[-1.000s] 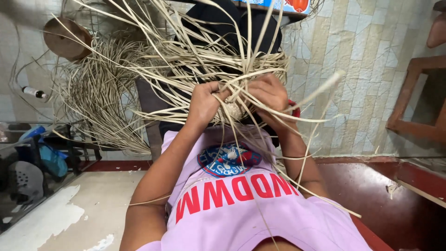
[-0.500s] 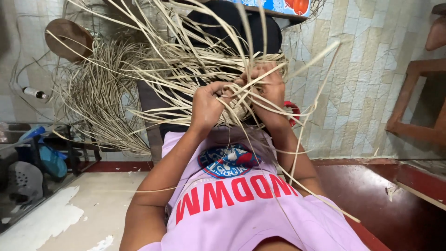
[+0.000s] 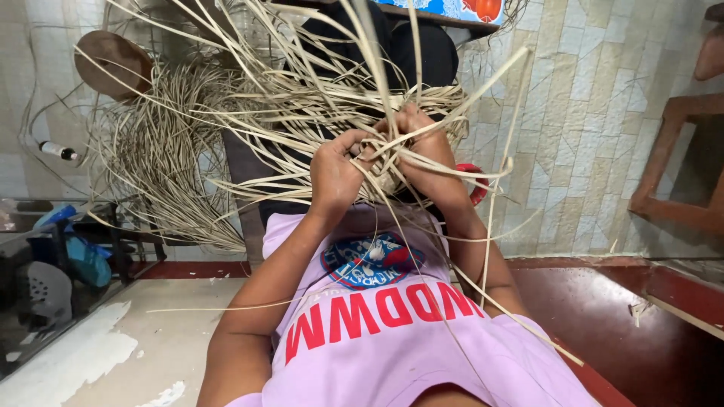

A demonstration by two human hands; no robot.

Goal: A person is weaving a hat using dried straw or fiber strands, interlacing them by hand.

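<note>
Fingers (image 3: 354,147) of the left hand (image 3: 335,177) curl inward and pinch a few pale strips, the thumb pressed against them at the knot of the weave. Beside it, touching at the fingertips, the right hand (image 3: 426,154) closes over the same crossing of strips, its fingers folded tight around them so the knuckles face up. Both hands meet at the middle of the tangle of pale straw strips (image 3: 302,105), which fans out from the grip in every direction: long single strands (image 3: 505,151) arch over the right wrist and trail down past the elbow, others sweep up toward the top edge. Whatever woven piece lies under the hands is mostly hidden by them.

Just behind the right wrist sits a red band-like object (image 3: 475,181), partly covered. Farther left, a large loose coil of straw (image 3: 151,173) hangs against the tiled wall (image 3: 596,113). A round brown disc (image 3: 113,64) rests above that coil. Below the forearms spreads a pink printed shirt (image 3: 392,339). At the right edge stands a wooden frame (image 3: 679,166) on the dark red floor (image 3: 641,332).
</note>
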